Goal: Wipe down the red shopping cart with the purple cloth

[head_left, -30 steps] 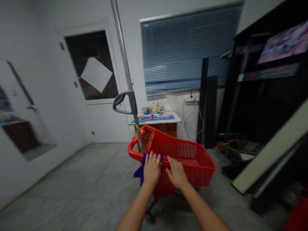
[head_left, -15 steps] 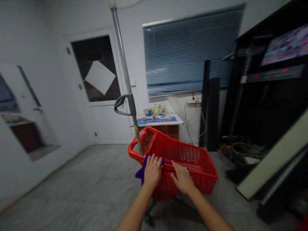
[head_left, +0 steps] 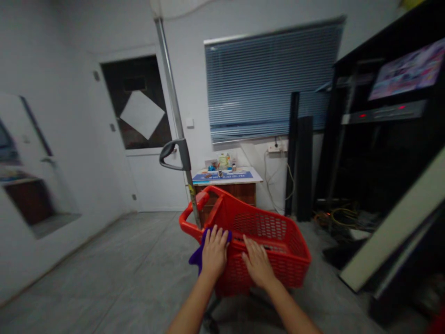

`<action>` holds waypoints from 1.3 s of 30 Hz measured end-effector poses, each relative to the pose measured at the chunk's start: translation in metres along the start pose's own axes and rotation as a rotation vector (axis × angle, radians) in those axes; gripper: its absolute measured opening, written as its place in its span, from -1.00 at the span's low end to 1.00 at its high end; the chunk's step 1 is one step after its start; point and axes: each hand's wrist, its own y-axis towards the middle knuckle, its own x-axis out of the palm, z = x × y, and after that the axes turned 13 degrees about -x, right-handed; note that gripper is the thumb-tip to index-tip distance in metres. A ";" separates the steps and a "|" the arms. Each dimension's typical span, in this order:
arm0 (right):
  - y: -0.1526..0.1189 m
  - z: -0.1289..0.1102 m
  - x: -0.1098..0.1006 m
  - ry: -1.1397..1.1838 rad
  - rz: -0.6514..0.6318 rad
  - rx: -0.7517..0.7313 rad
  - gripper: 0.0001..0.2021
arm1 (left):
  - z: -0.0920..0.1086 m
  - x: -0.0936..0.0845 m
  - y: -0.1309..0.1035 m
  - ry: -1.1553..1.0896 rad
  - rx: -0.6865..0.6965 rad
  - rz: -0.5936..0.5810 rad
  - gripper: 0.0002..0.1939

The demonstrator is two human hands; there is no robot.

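Cart point(head_left: 236, 273): where does it stand?

On the floor point(head_left: 86, 278), directly under the fingers of both hands, its basket reaching out beyond them and to their right.

State of the left hand point(head_left: 213, 255)?

Fingers point(head_left: 216, 237) laid flat over a cloth point(head_left: 197, 257), at the near rim of the cart. The cloth is purple; part of it hangs loose to the left of these fingers. Whether they grasp it or merely press on it, I cannot tell.

And the right hand point(head_left: 257, 265)?

Released. Fingers extended at the same rim, apart from the left ones and to their right. Contact with the plastic cannot be confirmed.

Record what lies to the left of the fingers.

The cart's handle point(head_left: 188, 226), red, just beside the left ones. A metal pole point(head_left: 171, 88) rises there, tilted, with its top to the left. It carries a grey grip point(head_left: 184, 155), and its lower part meets the cart inside the handle. The fixing is not visible.

Beyond the fingers?

A table point(head_left: 256, 176) with small items on top, past the cart. Above it, a lowered blind point(head_left: 267, 79). A lit screen point(head_left: 408, 69) stands far to their right.
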 end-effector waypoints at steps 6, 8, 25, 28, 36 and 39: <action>0.005 -0.008 -0.008 -0.048 0.047 0.054 -0.49 | 0.019 0.014 -0.011 -0.059 0.017 -0.030 -0.63; 0.005 -0.005 -0.017 -0.066 0.028 0.071 -0.51 | 0.020 0.016 -0.012 -0.067 0.032 -0.040 -0.63; 0.002 -0.005 -0.020 -0.118 0.020 0.177 -0.51 | 0.011 0.007 -0.009 -0.022 -0.009 -0.017 -0.63; 0.002 -0.006 -0.020 -0.118 0.004 0.174 -0.51 | 0.029 0.015 -0.014 -0.055 0.017 -0.051 -0.65; 0.001 -0.006 -0.021 -0.111 -0.005 0.168 -0.51 | 0.008 -0.003 -0.003 0.002 0.007 -0.036 -0.65; 0.001 -0.007 -0.018 -0.116 0.017 0.166 -0.51 | 0.007 -0.002 -0.004 0.005 -0.038 -0.015 -0.65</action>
